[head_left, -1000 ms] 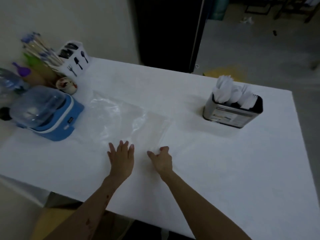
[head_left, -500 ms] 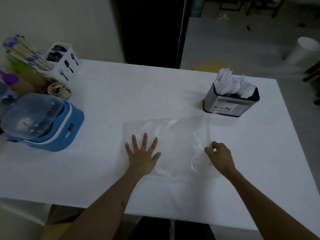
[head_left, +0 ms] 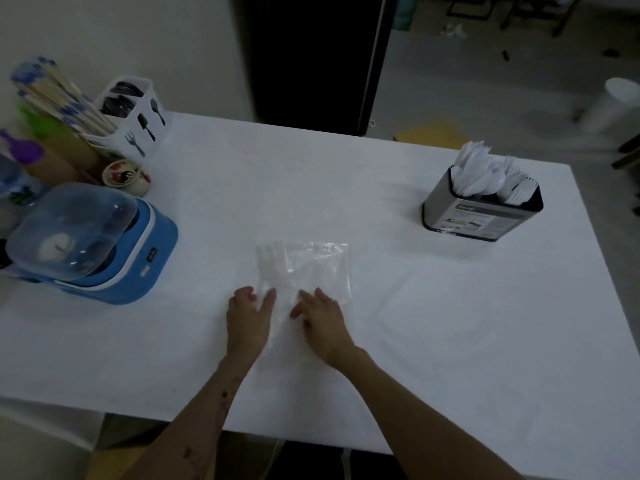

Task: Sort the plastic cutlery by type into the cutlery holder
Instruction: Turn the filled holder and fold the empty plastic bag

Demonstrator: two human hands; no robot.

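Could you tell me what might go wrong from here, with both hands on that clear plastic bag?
The clear plastic bag is thin and slick on the white table; under the left hand and right hand it could slide or tear. White cutlery pieces seem to lie inside it, hard to make out in the dim light, so some could be missed. The cutlery holder already looks crowded; pushing more in may tip it.

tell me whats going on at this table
A person has both hands on a clear plastic bag lying flat on the white table. The left hand and right hand rest on its near edge. The cutlery holder, far right, already holds white plastic cutlery.
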